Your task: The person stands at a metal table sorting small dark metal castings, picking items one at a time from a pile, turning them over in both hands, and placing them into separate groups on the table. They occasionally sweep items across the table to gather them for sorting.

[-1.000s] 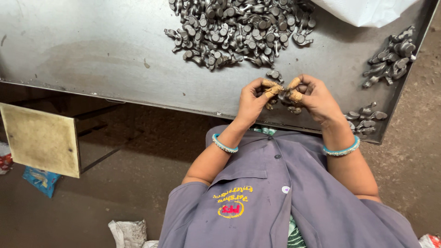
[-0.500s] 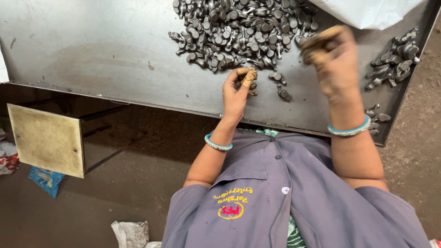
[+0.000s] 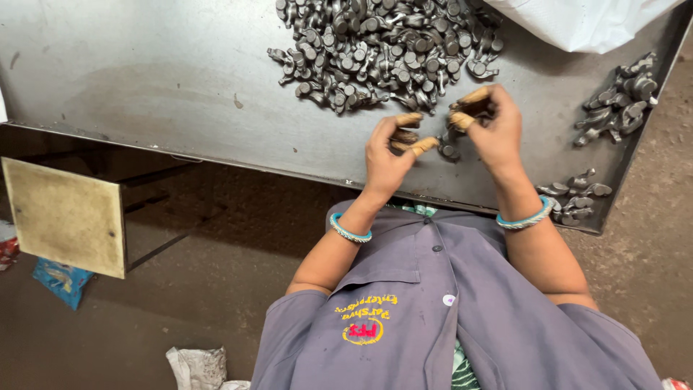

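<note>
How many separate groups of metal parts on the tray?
3. Big pile at the tray's top centre; a small cluster at the right edge; another small cluster at the near right corner. The hands hide a few loose pieces between them.

Dull grey sheet-metal worktop (image 3: 166, 87), scuffed and smudgy, matt all over. Heaped on it, small cast metal parts (image 3: 382, 50), dark grey, rough, with a faint sheen. Tan rubbery-looking caps on the fingers (image 3: 424, 145). Beside the parts, white woven plastic sack (image 3: 585, 22). Below the worktop, matt purple-grey cloth shirt (image 3: 462, 310), gritty brown floor (image 3: 216, 274).
</note>
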`<state>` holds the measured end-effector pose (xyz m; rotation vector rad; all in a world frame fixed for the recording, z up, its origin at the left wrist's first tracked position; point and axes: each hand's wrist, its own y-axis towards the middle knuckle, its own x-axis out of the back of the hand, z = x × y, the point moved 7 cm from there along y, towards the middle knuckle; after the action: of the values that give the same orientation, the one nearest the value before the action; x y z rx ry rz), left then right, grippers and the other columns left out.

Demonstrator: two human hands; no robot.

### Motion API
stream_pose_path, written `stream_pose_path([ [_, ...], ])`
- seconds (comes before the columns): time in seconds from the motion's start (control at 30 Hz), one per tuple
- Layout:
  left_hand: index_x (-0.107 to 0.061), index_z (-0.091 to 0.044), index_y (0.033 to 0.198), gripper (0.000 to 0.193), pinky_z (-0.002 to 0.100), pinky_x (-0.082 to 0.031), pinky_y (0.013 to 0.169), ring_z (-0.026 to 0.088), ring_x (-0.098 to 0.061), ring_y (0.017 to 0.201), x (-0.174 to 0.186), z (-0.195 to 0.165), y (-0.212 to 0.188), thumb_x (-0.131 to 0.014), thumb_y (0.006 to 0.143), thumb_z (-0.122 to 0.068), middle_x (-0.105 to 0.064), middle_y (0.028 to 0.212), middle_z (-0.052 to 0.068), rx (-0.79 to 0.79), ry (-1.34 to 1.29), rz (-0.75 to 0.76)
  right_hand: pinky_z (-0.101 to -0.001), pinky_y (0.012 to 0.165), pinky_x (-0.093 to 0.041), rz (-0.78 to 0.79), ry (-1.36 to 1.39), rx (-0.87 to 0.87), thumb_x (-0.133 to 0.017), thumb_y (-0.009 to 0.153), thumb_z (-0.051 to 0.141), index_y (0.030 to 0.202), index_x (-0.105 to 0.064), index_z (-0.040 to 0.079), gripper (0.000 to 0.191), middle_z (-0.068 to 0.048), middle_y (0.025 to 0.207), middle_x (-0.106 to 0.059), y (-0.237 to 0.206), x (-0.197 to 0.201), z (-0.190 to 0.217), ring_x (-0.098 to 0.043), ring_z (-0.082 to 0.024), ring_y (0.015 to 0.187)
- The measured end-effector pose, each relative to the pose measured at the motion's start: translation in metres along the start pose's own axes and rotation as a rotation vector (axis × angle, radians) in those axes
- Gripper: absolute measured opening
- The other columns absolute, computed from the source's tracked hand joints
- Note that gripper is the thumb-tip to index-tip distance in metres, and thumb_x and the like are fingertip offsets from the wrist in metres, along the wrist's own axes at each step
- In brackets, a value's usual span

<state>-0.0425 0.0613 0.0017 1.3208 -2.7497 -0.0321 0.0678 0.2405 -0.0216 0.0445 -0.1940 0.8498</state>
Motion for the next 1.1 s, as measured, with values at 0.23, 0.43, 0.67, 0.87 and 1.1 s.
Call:
stream_pose_path([
  [0.23,-0.074,-0.001,0.114,0.031,0.027,-0.058,0.082,0.014,-0.073,0.094,-0.030,0.005,-0.008,-0.084,0.085,-0.005,-0.068,0.107,0.005,0.095,-0.132,0.121,-0.0265,0.078,-0.061,-0.024,0.631,-0.299,-0.071,0.096,-0.005,0.112,-0.062,0.001,0.020,-0.006,0.101,-0.071,-0.020,0.011,-0.023,-0.070,-0.013,0.089],
  [0.43,-0.070,0.002,0.115,0.023,0.026,-0.059,0.090,0.010,-0.070,0.098,-0.037,0.020,-0.004,-0.075,0.092,0.000,-0.074,0.109,0.004,0.183,-0.517,0.189,-0.0238,0.067,-0.057,0.031,0.693,-0.377,-0.071,0.099,0.002,0.111,-0.064,0.004,0.015,-0.003,0.097,-0.070,-0.028,0.007,-0.019,-0.068,-0.011,0.081],
  [0.67,-0.070,0.001,0.112,0.017,0.025,-0.056,0.078,0.009,-0.069,0.092,-0.042,0.031,-0.007,-0.074,0.096,-0.001,-0.074,0.102,0.003,0.299,-0.612,0.188,-0.0234,0.053,-0.050,0.168,0.547,-0.416,-0.066,0.099,0.017,0.104,-0.066,0.004,0.013,-0.003,0.086,-0.070,-0.032,0.002,-0.026,-0.063,-0.009,0.065],
  [0.87,-0.072,-0.006,0.121,0.033,0.028,-0.060,0.084,0.018,-0.074,0.099,-0.015,0.006,0.005,-0.078,0.089,-0.006,-0.071,0.118,0.011,-0.024,0.084,0.118,-0.0250,0.060,-0.049,0.327,0.256,-0.386,-0.077,0.095,0.001,0.100,-0.064,0.000,0.014,-0.009,0.088,-0.068,-0.019,0.017,-0.007,-0.063,-0.013,0.073],
  [1.1,-0.049,-0.011,0.150,0.088,0.043,-0.051,0.102,0.042,-0.052,0.128,0.005,-0.001,0.039,-0.086,0.072,0.001,-0.039,0.153,0.023,-0.157,0.521,-0.006,-0.0299,0.076,-0.059,0.100,0.157,-0.041,-0.087,0.080,0.005,0.107,-0.061,0.011,0.038,-0.011,0.102,-0.074,-0.010,0.021,0.053,-0.072,-0.019,0.092],
])
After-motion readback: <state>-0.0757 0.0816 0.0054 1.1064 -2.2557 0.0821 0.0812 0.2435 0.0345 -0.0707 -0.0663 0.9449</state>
